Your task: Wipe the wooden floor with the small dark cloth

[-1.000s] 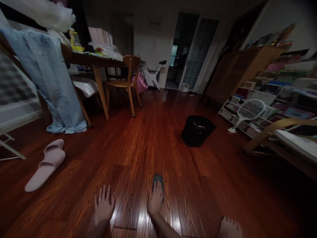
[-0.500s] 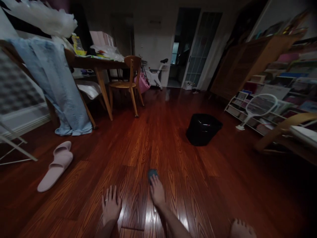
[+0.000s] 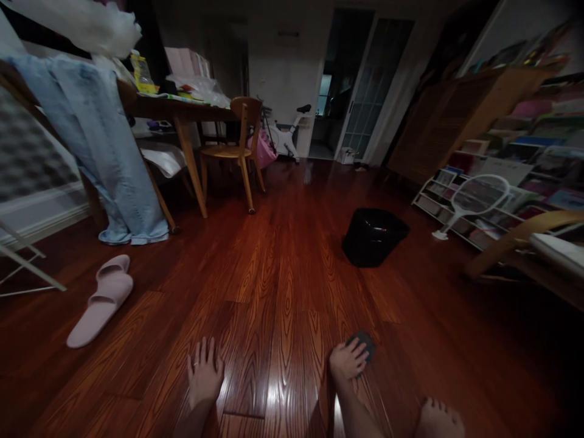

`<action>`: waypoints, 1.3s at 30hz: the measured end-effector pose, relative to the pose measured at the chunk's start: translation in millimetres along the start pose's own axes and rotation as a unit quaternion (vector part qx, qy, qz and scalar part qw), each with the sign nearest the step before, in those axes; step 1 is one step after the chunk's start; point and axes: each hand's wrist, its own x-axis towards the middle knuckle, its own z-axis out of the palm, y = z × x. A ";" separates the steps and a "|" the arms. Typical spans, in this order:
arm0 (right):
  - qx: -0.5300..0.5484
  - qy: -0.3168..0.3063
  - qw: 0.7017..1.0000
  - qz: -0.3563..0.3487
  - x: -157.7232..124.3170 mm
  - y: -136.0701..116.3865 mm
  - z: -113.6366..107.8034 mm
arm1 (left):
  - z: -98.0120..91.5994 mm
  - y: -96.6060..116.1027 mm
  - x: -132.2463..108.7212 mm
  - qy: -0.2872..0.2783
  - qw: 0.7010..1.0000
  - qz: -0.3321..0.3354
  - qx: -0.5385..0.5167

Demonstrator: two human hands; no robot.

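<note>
1. Dark pad [image 3: 364, 342] lies on the wooden floor [image 3: 283, 286] at the lower centre-right of the frame, and only its far edge shows past the fingers that cover it.
2. The right hand [image 3: 349, 360] rests on top of the pad with its fingers curled over it, holding it down against the boards.
3. The left hand [image 3: 205, 372] lies at the lower centre-left, well apart from the pad. It is open and flat on the floor with its fingers spread, and one finger wears a ring.
4. A bare foot [image 3: 438, 418] shows at the lower right edge, near the right forearm.
5. A pink slipper [image 3: 101, 301] lies on the floor at the left, beside the white legs of a rack [image 3: 28, 274].
6. A black bin [image 3: 373, 237] stands tilted on the floor right of centre, beyond the pad.
7. A white mesh swatter [image 3: 474, 198] leans against the low bookshelf [image 3: 515, 164] at the right, with a wooden armchair [image 3: 524, 240] just in front of the shelf.
8. Pale blue jeans [image 3: 104, 158] hang at the left down to the floor, beside a cluttered wooden table [image 3: 182, 112] and a wooden chair [image 3: 237, 149].
9. A white exercise bike [image 3: 288, 135] and a glass door [image 3: 371, 85] stand at the far end, top centre.
</note>
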 end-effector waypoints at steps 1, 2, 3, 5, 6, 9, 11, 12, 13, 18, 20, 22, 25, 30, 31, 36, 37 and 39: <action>-0.001 -0.008 1.000 -0.010 -8.6 -9.6 5.1 | -1.3 0.4 -0.3 -0.003 1.000 0.001 0.004; -0.004 -0.027 0.999 -0.033 -17.1 -20.4 9.5 | -2.0 0.7 -0.5 -0.005 1.000 0.002 0.008; -0.009 -0.056 0.996 -0.066 -25.8 -32.3 13.0 | -2.0 0.7 -0.7 -0.006 1.000 0.002 0.011; -0.024 -0.141 0.977 -0.158 -45.1 -58.2 17.3 | 0.1 0.1 -0.8 -0.004 1.000 0.001 0.015; -0.032 -0.190 0.959 -0.208 -56.1 -71.6 18.4 | 2.0 -0.3 -0.8 -0.002 1.000 0.002 0.016; -0.032 -0.310 0.896 -0.317 -95.5 -108.2 20.0 | 9.3 -1.6 -0.4 0.008 1.000 0.005 0.016; -0.006 -0.361 0.859 -0.363 -123.0 -125.4 21.4 | 13.8 -2.0 0.0 0.018 1.000 0.004 0.021; 0.012 -0.380 0.842 -0.383 -135.0 -131.2 22.4 | 15.6 -2.1 0.1 0.023 0.999 0.004 0.026; 0.031 -0.394 0.825 -0.404 -144.8 -135.5 23.5 | 17.0 -2.1 0.1 0.028 0.999 0.004 0.030; 0.068 -0.421 0.760 -0.491 -137.8 -142.9 30.4 | 19.7 -1.5 -0.2 0.033 0.999 0.009 0.033; 0.047 -0.412 0.768 -0.489 -105.3 -140.9 33.4 | 19.3 -0.8 -0.5 0.031 0.999 0.008 0.029; 0.017 -0.377 0.806 -0.455 -60.2 -132.1 36.1 | 18.4 -0.2 -0.9 0.028 0.999 0.005 0.028; -0.015 -0.275 0.895 -0.352 14.2 -97.3 38.4 | 17.4 0.5 -1.7 0.018 1.000 0.005 0.024; 0.005 -0.012 0.997 -0.080 86.1 6.8 33.1 | 19.9 2.5 -4.0 0.042 0.999 -0.003 0.013; 0.011 0.031 0.999 -0.040 89.2 25.8 31.6 | 20.6 3.1 -4.5 0.049 0.999 -0.004 0.010; 0.023 0.094 0.995 -0.002 83.0 49.3 26.5 | 20.8 5.2 -7.3 0.058 0.998 -0.004 -0.008; 0.023 0.087 0.996 0.000 80.7 36.7 26.0 | 20.3 5.3 -7.7 0.057 0.998 -0.003 -0.008; 0.014 0.052 0.999 0.003 75.1 -2.3 26.6 | 19.0 5.1 -8.6 0.058 0.998 -0.003 -0.005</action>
